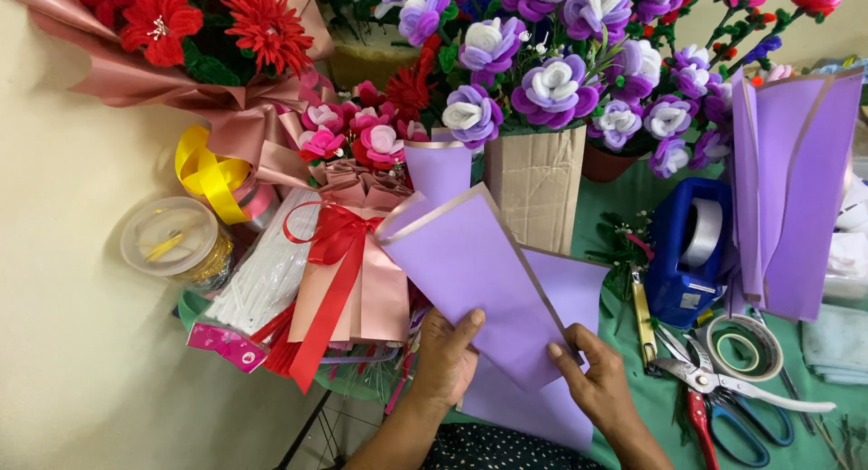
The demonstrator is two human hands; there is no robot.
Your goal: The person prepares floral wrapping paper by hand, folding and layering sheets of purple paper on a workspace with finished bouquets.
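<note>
Both hands are on a sheet of purple wrapping paper (470,280) with a thin pale edge, held tilted just above the near edge of the green table (651,398). The left hand (445,357) grips it from the lower left – fingers closed behind the sheet, thumb pressed flat on the front. The right hand (597,380) pinches the lower right part, thumb on top and the other fingers tucked under the paper, so how far they curl cannot be told. The sheet looks folded, with a second layer showing below and to the right.

Just behind the paper stands a cardboard box (535,185) full of purple and white flowers (551,86). To the left lies a pink bouquet wrap tied with a red ribbon (330,253), beside a bundle of white sticks (267,276) and a round clear tub (172,237). To the right of the hands sit a blue tape dispenser (680,253), a roll of tape (743,345) and 2 pairs of scissors (723,407) – all well clear of the fingers. More purple sheets (796,190) stand upright at the far right.
</note>
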